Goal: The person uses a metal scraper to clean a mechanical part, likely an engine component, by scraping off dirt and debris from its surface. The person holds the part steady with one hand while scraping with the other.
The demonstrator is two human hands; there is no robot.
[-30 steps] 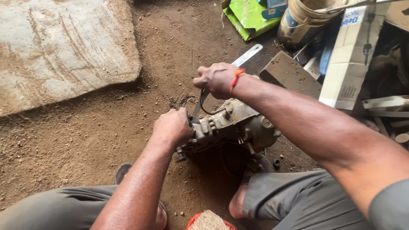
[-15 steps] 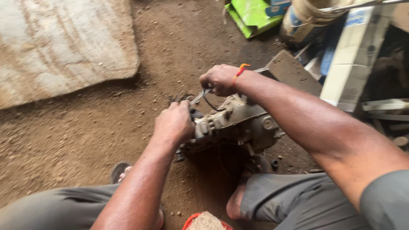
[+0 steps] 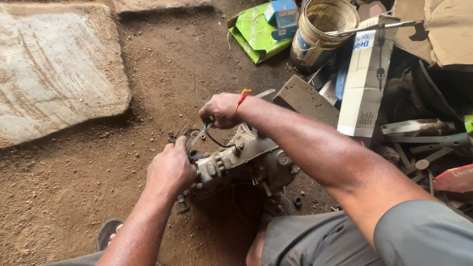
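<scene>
A greasy grey metal engine part [image 3: 246, 165] lies on the dirt floor between my knees. My left hand [image 3: 170, 167] presses on its left end, fingers curled around it. My right hand [image 3: 221, 109], with an orange thread at the wrist, is closed on a slim metal tool [image 3: 197, 137] whose tip angles down toward the part's left end; its other end [image 3: 265, 92] shows past my wrist. A thin dark wire loops from the part up to that hand.
A flat stone slab [image 3: 54, 69] lies at the left. At the back stand a green box [image 3: 256, 32], a dirty bucket [image 3: 322, 29] and a tall white carton [image 3: 364, 79]. Scrap metal and tools [image 3: 423, 143] pile at the right. A dark metal plate [image 3: 305, 101] lies behind the part.
My right hand has come down and left, bringing the tool's tip toward the part's left end. My left hand has stayed on the part.
</scene>
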